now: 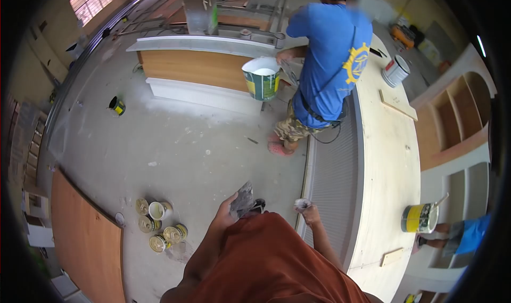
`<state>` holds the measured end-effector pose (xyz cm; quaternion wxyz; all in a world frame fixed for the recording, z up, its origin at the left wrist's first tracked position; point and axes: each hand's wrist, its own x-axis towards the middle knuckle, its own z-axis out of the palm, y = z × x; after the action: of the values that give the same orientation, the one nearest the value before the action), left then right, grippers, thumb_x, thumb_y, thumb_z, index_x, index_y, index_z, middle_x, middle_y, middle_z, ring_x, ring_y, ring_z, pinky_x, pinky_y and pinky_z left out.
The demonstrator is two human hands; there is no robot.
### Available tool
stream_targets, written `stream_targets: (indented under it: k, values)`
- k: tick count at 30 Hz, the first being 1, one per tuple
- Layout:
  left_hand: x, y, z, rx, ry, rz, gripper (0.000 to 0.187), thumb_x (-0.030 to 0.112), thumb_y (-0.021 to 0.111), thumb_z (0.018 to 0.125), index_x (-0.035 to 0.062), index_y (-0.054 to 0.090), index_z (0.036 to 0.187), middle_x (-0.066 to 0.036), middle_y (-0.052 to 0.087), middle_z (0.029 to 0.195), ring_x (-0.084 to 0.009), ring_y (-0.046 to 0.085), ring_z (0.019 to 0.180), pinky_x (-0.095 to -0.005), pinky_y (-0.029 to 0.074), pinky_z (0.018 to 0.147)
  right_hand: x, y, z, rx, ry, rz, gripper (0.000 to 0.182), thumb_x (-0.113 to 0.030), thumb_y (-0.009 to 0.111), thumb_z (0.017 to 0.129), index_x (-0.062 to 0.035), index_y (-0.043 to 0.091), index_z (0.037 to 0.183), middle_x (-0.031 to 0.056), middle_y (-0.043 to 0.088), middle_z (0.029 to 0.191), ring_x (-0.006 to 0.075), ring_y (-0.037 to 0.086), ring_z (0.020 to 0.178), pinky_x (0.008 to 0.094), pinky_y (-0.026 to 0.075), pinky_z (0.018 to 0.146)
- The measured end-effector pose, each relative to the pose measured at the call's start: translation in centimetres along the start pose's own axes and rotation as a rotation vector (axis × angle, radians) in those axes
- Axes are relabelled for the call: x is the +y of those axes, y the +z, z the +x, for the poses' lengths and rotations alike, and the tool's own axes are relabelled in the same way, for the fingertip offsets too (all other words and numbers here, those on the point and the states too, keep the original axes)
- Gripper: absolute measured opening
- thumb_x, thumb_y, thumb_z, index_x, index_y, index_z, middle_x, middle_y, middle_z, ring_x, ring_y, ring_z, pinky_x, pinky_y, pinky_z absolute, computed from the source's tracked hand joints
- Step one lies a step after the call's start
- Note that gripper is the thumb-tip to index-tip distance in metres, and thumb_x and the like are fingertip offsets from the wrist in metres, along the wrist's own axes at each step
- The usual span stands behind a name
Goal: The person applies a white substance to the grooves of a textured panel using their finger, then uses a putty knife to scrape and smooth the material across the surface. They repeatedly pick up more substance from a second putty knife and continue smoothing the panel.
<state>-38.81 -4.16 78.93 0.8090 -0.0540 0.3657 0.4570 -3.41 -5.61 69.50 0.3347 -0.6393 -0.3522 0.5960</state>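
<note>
My left hand (224, 210) is closed on a flat grey piece (243, 197), stained and roughly square, held up in front of my body. My right hand (310, 212) is closed around a small whitish lump (302, 203), too small to identify, beside the ribbed side panel (332, 180) of the long bench. A co-worker in a blue shirt (332, 58) stands ahead, one hand at a green and white bucket (262, 79) with white contents.
Several cans (161, 211) stand on the floor at left, near a brown board (85, 239). The pale bench top (391, 159) at right bears a yellow-banded bucket (419, 219), a white can (395, 71) and wood pieces (398, 105). Another person (471, 236) is at far right.
</note>
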Motion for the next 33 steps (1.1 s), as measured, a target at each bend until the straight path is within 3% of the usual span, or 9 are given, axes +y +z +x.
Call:
stream_targets:
  k: [5, 9, 11, 15, 18, 20, 22, 27, 33]
  values:
    - [0.7, 5.7, 2.1, -0.013, -0.220, 0.155, 0.044, 0.033, 0.059, 0.096, 0.0021, 0.059, 0.127, -0.015, 0.066, 0.121, -0.0320, 0.063, 0.112, -0.0462, 0.047, 0.102, 4.0, 0.9, -7.0, 0.188, 0.104, -0.042, 0.011, -0.011, 0.078, 0.084, -0.0032, 0.071, 0.087, 0.0010, 0.066, 0.076, 0.0100, 0.059, 0.067, 0.0248, 0.048, 0.064]
    - [0.3, 7.0, 3.8, -0.042, -0.352, 0.284, 0.045, 0.037, 0.060, 0.095, 0.0036, 0.060, 0.125, -0.014, 0.067, 0.121, -0.0314, 0.064, 0.112, -0.0458, 0.047, 0.101, 12.6, -0.9, -11.9, 0.391, 0.402, -0.005, 0.034, -0.036, 0.069, 0.091, -0.0039, 0.064, 0.078, 0.0014, 0.055, 0.056, 0.0111, 0.048, 0.044, 0.0296, 0.037, 0.041]
    - [-0.7, 7.3, 3.8, -0.080, -0.439, 0.284, 0.043, 0.037, 0.060, 0.095, 0.0042, 0.061, 0.124, -0.013, 0.067, 0.121, -0.0302, 0.064, 0.110, -0.0455, 0.048, 0.100, 15.0, 0.1, -15.0, 0.603, 0.518, 0.405, 0.037, -0.036, 0.061, 0.095, -0.0104, 0.055, 0.069, -0.0009, 0.043, 0.047, 0.0121, 0.039, 0.036, 0.0296, 0.029, 0.035]
    - [-1.1, 10.0, 1.7, -0.162, -0.537, 0.420, 0.042, 0.036, 0.063, 0.094, 0.0048, 0.063, 0.122, -0.012, 0.070, 0.115, -0.0292, 0.067, 0.104, -0.0462, 0.050, 0.098, 17.1, 2.5, -19.9, 0.771, 0.399, 0.935, 0.039, -0.035, 0.056, 0.098, -0.0159, 0.047, 0.065, -0.0039, 0.034, 0.046, 0.0111, 0.031, 0.035, 0.0273, 0.025, 0.034]
    - [-1.7, 10.2, 1.7, -0.273, -0.615, 0.436, 0.043, 0.035, 0.057, 0.098, 0.0046, 0.058, 0.128, -0.013, 0.068, 0.120, -0.0296, 0.065, 0.111, -0.0473, 0.048, 0.102, 18.0, 6.0, -21.1, 0.751, 0.258, 0.974, 0.028, -0.033, 0.054, 0.099, -0.0190, 0.051, 0.075, -0.0060, 0.037, 0.053, 0.0078, 0.032, 0.040, 0.0242, 0.025, 0.037]
    - [-2.3, 10.8, 0.9, -0.328, -0.590, 0.425, 0.042, 0.033, 0.054, 0.100, 0.0039, 0.056, 0.130, -0.013, 0.066, 0.124, -0.0292, 0.063, 0.116, -0.0473, 0.046, 0.105, 18.4, 7.9, -20.6, 0.669, 0.169, 0.986, 0.018, -0.031, 0.053, 0.100, -0.0153, 0.060, 0.104, -0.0041, 0.054, 0.078, 0.0091, 0.049, 0.064, 0.0264, 0.042, 0.055]
    - [-2.8, 12.0, 0.5, -0.301, -0.545, 0.433, 0.040, 0.031, 0.054, 0.100, 0.0021, 0.057, 0.128, -0.014, 0.065, 0.124, -0.0288, 0.064, 0.114, -0.0460, 0.048, 0.103, 16.6, 9.4, -19.6, 0.634, 0.028, 0.933, 0.021, -0.021, 0.060, 0.097, -0.0073, 0.060, 0.113, -0.0012, 0.061, 0.094, 0.0105, 0.056, 0.083, 0.0306, 0.050, 0.080]
    - [-4.4, 17.4, 0.3, -0.421, -0.478, 0.583, 0.037, 0.027, 0.056, 0.099, -0.0012, 0.058, 0.123, -0.013, 0.068, 0.115, -0.0260, 0.067, 0.105, -0.0418, 0.053, 0.094, -3.8, 7.3, -22.6, 0.513, -0.241, 1.118, 0.010, -0.007, 0.067, 0.093, -0.0031, 0.063, 0.101, 0.0041, 0.062, 0.095, 0.0101, 0.058, 0.075, 0.0326, 0.054, 0.085]
    - [-4.0, 19.1, 0.9, -0.475, -0.687, 0.628, 0.035, 0.028, 0.057, 0.099, 0.0005, 0.062, 0.119, -0.011, 0.069, 0.112, -0.0255, 0.068, 0.102, -0.0411, 0.053, 0.094, -9.1, 7.0, -24.5, 0.702, -0.608, 0.745, 0.020, 0.010, 0.073, 0.079, -0.0002, 0.064, 0.094, 0.0094, 0.064, 0.103, 0.0146, 0.065, 0.089, 0.0325, 0.056, 0.084]
